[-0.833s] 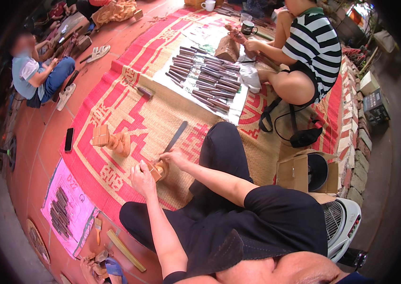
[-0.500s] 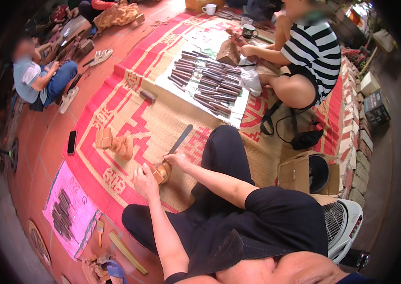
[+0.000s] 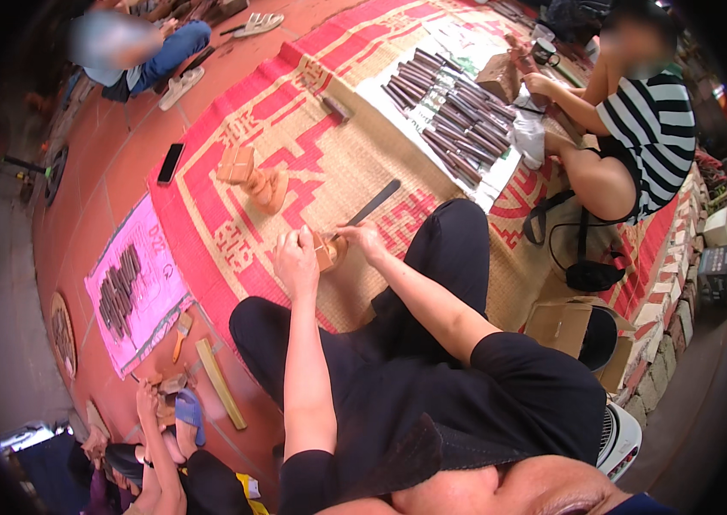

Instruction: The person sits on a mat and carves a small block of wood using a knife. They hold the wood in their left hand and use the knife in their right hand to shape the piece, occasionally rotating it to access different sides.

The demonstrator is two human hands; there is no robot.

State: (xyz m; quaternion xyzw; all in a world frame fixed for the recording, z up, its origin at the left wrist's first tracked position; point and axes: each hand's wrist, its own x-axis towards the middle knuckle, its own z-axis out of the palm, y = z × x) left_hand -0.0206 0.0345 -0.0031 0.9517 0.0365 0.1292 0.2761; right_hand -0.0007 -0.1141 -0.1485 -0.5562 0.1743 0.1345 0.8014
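Observation:
Closed around one end of a light-brown wooden carving (image 3: 325,255), my left hand (image 3: 297,260) holds it just above the mat in front of my crossed legs. My right hand (image 3: 363,241) grips the near end of a long, dark, flat file (image 3: 374,202). The file's far end points away from me to the upper right. Where the file meets the carving is partly covered by my fingers. Beyond my left hand, a second wooden carving (image 3: 253,180) with a squarish block end lies on the red and tan woven mat (image 3: 346,163).
Rows of dark-handled tools (image 3: 453,116) lie on a white sheet near a person in a striped shirt (image 3: 651,129). Left are a phone (image 3: 171,163), a pink cloth (image 3: 153,283) with dark tools, a brush (image 3: 181,336) and a wooden strip (image 3: 220,384). A cardboard box (image 3: 556,330) stands right.
The view has turned, so the mat and tools sit farther right and higher. Another person's arms now show at the lower left. Both my hands keep hold of the carving and file.

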